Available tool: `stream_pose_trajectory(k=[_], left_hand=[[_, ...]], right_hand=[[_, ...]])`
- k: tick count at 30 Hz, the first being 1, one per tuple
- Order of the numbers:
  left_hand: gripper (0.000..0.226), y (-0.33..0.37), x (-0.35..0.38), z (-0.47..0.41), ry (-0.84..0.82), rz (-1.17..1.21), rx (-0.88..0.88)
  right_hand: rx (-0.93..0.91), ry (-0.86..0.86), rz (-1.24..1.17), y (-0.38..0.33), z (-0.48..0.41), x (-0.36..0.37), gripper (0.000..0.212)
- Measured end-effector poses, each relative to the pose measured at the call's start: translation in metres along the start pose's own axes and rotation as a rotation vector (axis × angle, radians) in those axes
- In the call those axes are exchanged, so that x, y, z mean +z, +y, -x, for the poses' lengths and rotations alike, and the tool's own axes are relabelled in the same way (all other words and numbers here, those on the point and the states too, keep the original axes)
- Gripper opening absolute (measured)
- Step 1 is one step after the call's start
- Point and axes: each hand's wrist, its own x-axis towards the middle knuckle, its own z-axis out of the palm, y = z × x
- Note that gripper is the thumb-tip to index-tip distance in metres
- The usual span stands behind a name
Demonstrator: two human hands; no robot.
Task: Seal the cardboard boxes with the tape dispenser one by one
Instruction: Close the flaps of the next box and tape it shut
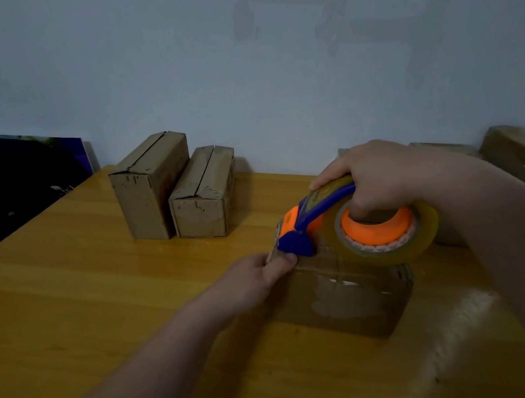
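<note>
Box point(351, 302) looks light and thin-walled, likely to skid, so my left grip point(260, 279) pinches its top edge; my right grip point(385, 174) wraps the rigid dispenser point(319, 213) at its hub.

dim, bluish | soft blur | glare on table point(464, 311) | wide-angle bending

Pretty dim room, plain bluish-white wall point(161, 59) at the far side with faint grey smudgy marks point(344, 11) up on the right. Glossy yellow wooden desk point(63, 301) butts against it, and a dark board point(6, 172) leans far left.
</note>
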Motion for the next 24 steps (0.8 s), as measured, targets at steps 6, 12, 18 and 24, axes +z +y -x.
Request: stream_pose_trajectory(k=[6, 12, 18, 24], left_hand=[[0.097, 0.009, -0.001, -0.013, -0.024, -0.102, 0.164], [0.092, 0.007, 0.000, -0.020, -0.060, -0.082, 0.192], [0.054, 0.013, -0.001, -0.022, -0.037, -0.220, 0.183], [0.054, 0.015, -0.008, -0.027, -0.081, -0.367, 0.087]], right_hand=[[-0.007, 0.014, -0.005, 0.003, 0.000, 0.001, 0.056], [-0.058, 0.051, -0.160, 0.014, 0.003, 0.000, 0.047], [-0.132, 0.088, -0.444, 0.032, 0.012, 0.003, 0.036], [-0.130, 0.137, -0.453, 0.046, 0.027, 0.000, 0.045]])
